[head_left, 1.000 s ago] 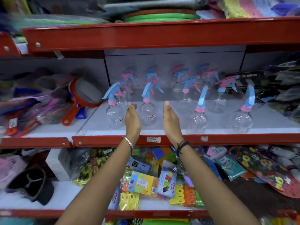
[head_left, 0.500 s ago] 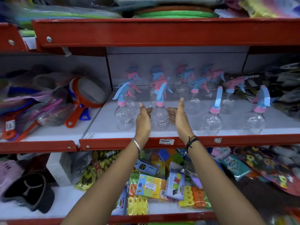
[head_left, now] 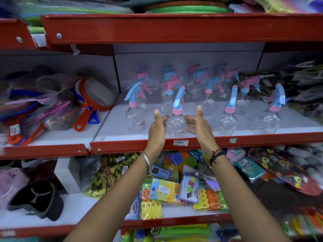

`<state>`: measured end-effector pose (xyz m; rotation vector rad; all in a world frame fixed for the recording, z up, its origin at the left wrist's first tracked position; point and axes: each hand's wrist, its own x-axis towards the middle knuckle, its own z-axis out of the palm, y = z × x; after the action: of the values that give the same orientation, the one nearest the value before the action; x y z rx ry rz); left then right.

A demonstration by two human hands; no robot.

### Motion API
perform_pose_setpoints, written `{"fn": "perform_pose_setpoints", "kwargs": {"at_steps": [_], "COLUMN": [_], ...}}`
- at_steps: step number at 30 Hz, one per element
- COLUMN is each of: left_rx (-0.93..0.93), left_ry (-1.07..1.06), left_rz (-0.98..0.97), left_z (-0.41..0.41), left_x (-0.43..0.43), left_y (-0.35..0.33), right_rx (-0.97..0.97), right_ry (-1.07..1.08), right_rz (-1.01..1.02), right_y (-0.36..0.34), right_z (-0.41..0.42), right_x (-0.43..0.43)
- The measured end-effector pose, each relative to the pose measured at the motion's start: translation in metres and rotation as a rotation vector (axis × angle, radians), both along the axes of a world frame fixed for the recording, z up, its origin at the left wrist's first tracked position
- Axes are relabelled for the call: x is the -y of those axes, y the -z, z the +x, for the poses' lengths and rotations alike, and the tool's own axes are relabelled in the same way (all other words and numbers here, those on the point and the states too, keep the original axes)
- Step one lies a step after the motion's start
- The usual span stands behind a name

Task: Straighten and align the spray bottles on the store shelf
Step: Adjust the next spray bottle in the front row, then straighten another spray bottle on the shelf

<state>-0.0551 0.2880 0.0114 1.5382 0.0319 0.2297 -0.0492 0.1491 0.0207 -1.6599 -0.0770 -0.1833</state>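
Several clear spray bottles with blue and pink trigger heads stand in loose rows on the white middle shelf [head_left: 201, 132]. The front row holds a left bottle [head_left: 135, 122], a second bottle [head_left: 176, 125], a third [head_left: 225, 122] and a far right one [head_left: 270, 122]. My left hand [head_left: 157, 127] and my right hand [head_left: 198, 125] cup the second bottle from either side, thumbs up, with curled fingertips touching its round body. Its blue head points away from me. The back bottles [head_left: 208, 88] face mixed directions.
Orange and blue strainers [head_left: 92, 100] and bagged goods lie on the shelf section to the left. Dark packaged items [head_left: 300, 88] crowd the right end. A red shelf lip [head_left: 244, 140] with a price tag runs in front. Colourful packets fill the shelf below.
Both hands closed in from flat, apart palms to cupping the second front bottle. The view shifted slightly, so the shelf sits further right in frame.
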Motion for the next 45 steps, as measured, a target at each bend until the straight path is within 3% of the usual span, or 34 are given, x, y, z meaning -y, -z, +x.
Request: {"fn": "perform_pose_setpoints", "kwargs": {"at_steps": [3, 7, 13, 17, 24, 45], "left_rx": [0.018, 0.120, 0.156, 0.057, -0.041, -0.044], "left_ry": [-0.047, -0.232, -0.444, -0.353, -0.149, -0.033], "left_rz": [-0.009, -0.160, -0.244, -0.200, -0.076, 0.052], "left_z": [-0.008, -0.027, -0.019, -0.007, -0.011, -0.056], "left_x": [-0.002, -0.015, -0.065, -0.092, -0.105, -0.122], "left_y": [-0.001, 0.003, 0.005, -0.004, -0.023, -0.023], "right_rx": [0.057, 0.274, 0.201, 0.096, 0.005, -0.022], "right_ry": [0.121, 0.253, -0.113, -0.141, -0.174, -0.225], "right_rz": [-0.010, 0.126, 0.039, -0.091, -0.140, -0.082], "right_y": [0.004, 0.005, 0.000, -0.012, -0.025, -0.007], "right_z": [-0.008, -0.035, -0.044, -0.028, -0.007, -0.046], "right_x": [-0.006, -0.027, -0.096, -0.132, -0.160, -0.145]}}
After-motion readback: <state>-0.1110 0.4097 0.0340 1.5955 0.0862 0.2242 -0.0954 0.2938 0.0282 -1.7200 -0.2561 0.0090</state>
